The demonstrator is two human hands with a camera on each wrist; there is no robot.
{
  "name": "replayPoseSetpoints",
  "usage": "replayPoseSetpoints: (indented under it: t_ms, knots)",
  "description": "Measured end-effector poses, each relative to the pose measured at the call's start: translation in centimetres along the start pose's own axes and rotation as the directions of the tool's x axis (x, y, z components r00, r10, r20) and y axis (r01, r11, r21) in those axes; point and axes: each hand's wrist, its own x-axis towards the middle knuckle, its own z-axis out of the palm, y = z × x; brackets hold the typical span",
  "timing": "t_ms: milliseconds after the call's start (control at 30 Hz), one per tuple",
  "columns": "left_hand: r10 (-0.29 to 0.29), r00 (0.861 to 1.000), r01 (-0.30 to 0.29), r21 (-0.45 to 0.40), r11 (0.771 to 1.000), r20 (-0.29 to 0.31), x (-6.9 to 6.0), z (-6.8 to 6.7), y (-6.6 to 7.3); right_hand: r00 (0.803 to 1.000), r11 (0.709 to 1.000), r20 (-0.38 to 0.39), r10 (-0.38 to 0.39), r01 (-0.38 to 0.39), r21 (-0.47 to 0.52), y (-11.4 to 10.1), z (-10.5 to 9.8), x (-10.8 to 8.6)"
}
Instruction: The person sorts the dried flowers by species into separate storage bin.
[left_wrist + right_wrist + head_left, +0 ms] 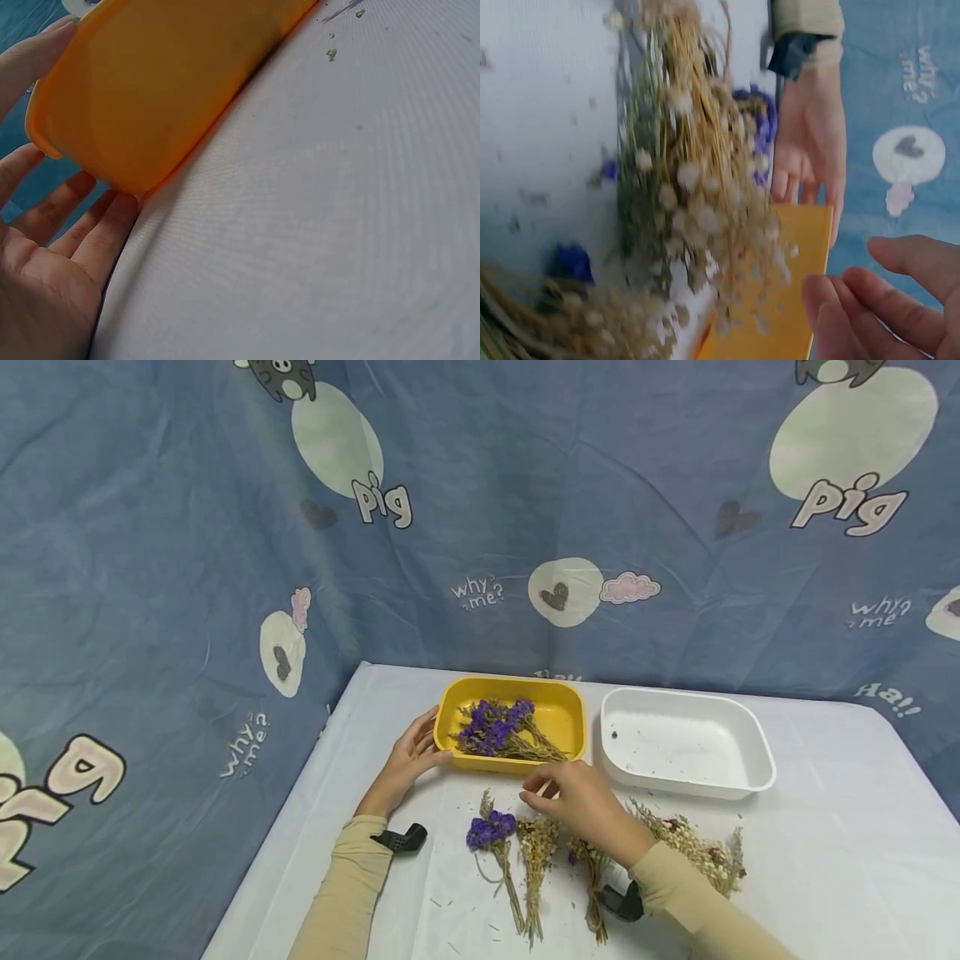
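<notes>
My left hand (408, 764) touches the left end of the yellow tray (510, 767), thumb on the near rim, fingers along the side. In the left wrist view, the left hand (64, 240) has its fingertips against the orange-looking tray wall (135, 112). Purple dried flowers (491, 727) lie inside the tray. Over the tray's near right edge hovers my right hand (588, 806), fingers loosely bent, with nothing seen between them. The right wrist view also shows the right hand (892, 307) with thumb and fingers apart, beside the tray (769, 315).
A white tray (686, 743) stands right of the yellow one, with small crumbs inside. Nearer me lie a purple bunch (491, 831), a pale bunch (536, 852), another bunch (592, 893) under the right wrist and a larger spray (701, 847). Stem bits are scattered about.
</notes>
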Motion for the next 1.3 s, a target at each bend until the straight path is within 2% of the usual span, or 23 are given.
replayPoseSetpoints:
  t_ms: [267, 600, 1100, 1300]
  knots:
    - [-0.015, 1.0, 0.015, 0.007, 1.0, -0.009, 0.0, 0.1, 0.1, 0.998, 0.999, 0.046, -0.032, 0.03, 0.04, -0.8, 1.3, -1.2]
    - [-0.009, 1.0, 0.009, -0.003, 1.0, -0.007, 0.0, 0.0, 0.1, 0.989, 0.998, 0.135, -0.057, 0.054, 0.032, -1.7, 3.4, -2.2]
    - [-0.012, 1.0, 0.012, -0.002, 1.0, -0.002, 0.1, 0.0, 0.0, 0.984, 0.988, 0.168, -0.06, 0.083, -0.13, -2.5, 5.9, -3.3]
    - [-0.012, 1.0, 0.012, -0.001, 1.0, -0.004, 0.0, 0.0, 0.1, 0.986, 0.978, 0.146, -0.078, 0.104, -0.182, -2.5, 6.2, -3.4]
